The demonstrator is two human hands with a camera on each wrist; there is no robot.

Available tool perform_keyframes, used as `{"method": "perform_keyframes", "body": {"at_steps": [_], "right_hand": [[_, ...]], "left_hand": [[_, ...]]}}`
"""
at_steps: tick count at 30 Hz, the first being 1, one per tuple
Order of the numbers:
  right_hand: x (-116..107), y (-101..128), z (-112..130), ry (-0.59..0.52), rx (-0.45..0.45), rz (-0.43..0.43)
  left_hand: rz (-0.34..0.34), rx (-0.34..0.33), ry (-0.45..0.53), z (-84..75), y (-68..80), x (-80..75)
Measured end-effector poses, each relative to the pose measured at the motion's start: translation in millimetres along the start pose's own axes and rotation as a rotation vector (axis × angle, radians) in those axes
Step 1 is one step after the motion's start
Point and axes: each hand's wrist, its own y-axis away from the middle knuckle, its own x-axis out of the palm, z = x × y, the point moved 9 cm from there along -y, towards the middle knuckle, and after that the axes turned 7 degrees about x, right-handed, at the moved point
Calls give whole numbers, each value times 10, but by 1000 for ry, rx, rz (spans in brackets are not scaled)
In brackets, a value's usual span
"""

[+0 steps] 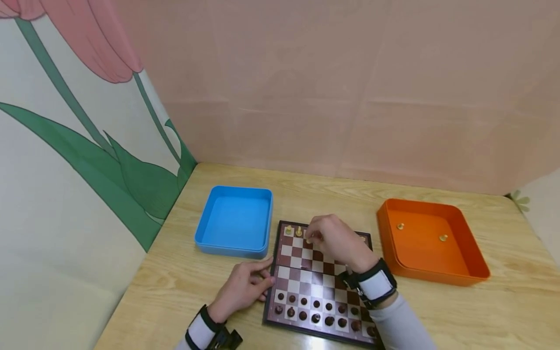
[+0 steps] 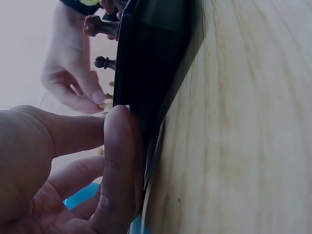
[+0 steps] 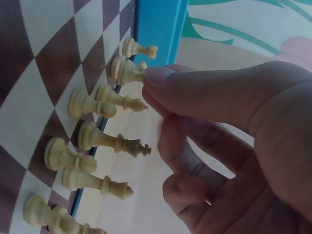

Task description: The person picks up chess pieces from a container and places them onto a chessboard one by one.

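A small chessboard (image 1: 306,277) lies on the wooden table between two trays. Dark pieces (image 1: 316,311) fill its two near rows; pale pieces (image 3: 87,139) stand along the far row. My right hand (image 1: 312,238) hovers over that far row with its fingers curled, the thumb and a fingertip pinching the top of a pale chess piece (image 3: 127,71). My left hand (image 1: 262,277) rests on the table, fingers loose, and its thumb (image 2: 117,161) presses against the board's left edge (image 2: 146,73). It holds nothing.
A blue tray (image 1: 205,228) with nothing in it stands left of the board. An orange tray (image 1: 387,228) on the right holds two pale pieces (image 1: 400,226). Fabric walls close off the table's far and left sides.
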Motion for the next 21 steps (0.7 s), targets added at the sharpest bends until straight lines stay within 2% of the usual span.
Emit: {"method": "perform_keyframes", "body": {"at_steps": [5, 21], "right_hand": [[35, -10, -18, -9, 28, 5], [61, -23, -34, -13, 41, 7]], "left_hand": [[3, 0, 4, -6, 6, 6], [2, -1, 2, -13, 10, 3]]}}
